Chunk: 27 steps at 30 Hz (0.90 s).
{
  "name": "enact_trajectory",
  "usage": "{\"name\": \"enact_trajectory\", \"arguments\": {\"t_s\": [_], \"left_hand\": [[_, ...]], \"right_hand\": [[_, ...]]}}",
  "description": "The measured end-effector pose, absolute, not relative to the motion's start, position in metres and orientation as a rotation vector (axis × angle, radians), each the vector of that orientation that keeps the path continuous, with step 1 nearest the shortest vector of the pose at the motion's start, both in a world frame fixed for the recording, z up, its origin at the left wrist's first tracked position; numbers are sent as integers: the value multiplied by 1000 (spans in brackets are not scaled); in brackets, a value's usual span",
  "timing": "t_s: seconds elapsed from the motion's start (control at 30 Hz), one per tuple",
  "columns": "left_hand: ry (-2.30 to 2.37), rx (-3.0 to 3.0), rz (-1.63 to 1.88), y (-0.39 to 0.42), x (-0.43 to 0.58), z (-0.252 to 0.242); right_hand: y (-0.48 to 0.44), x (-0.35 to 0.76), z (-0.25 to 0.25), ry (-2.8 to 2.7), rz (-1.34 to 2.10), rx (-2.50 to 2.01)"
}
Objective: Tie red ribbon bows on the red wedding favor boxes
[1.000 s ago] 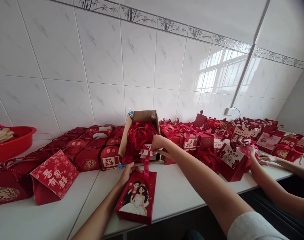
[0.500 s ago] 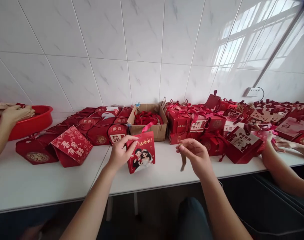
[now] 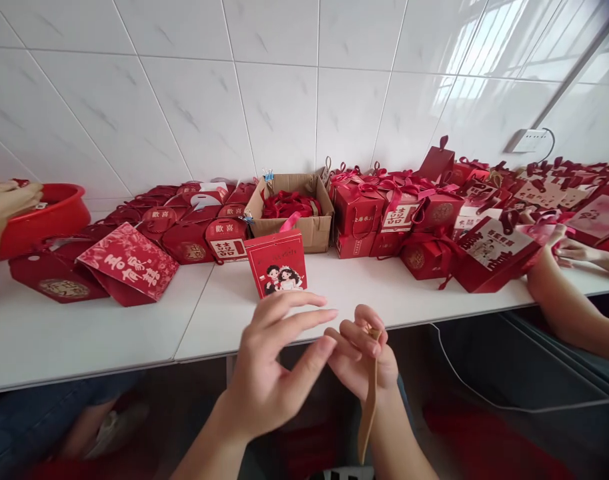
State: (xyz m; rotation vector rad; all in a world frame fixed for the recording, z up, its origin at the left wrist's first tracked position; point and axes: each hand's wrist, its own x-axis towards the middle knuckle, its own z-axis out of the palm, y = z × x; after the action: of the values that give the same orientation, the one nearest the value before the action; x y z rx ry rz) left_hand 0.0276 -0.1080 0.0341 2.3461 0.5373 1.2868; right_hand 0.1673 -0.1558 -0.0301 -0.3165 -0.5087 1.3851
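My left hand has its fingers apart and holds nothing, in front of the table edge and close to my right hand. Pinched in my right hand is a tan ribbon, whose long end hangs down over the wrist. Beyond my left hand a red box with a cartoon bride and groom stands on the white table; a pink ribbon loop sticks up from its top, and its lower part is hidden by my fingers.
Behind stands a cardboard box of red ribbons. Red gift boxes are stacked to its right, others to its left. A red basin and another person's hand are far left; another person's arms rest far right.
My left hand has let go of the bride-and-groom box and moved toward my right hand. My right hand has come down and inward with the tan ribbon. The view has tilted down.
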Motion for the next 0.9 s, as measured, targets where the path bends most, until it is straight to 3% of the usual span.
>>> {"name": "enact_trajectory", "arguments": {"t_s": [0.47,0.7,0.9], "left_hand": [[497,2287,1127,-128,28,11],[475,2297,1256,-126,26,-1],[488,2240,1102,-126,16,-6]], "right_hand": [[-166,156,-54,-380,1741,-173],[-169,152,-54,-363,1734,-196],[-173,156,-52,-524,1677,-262]]}}
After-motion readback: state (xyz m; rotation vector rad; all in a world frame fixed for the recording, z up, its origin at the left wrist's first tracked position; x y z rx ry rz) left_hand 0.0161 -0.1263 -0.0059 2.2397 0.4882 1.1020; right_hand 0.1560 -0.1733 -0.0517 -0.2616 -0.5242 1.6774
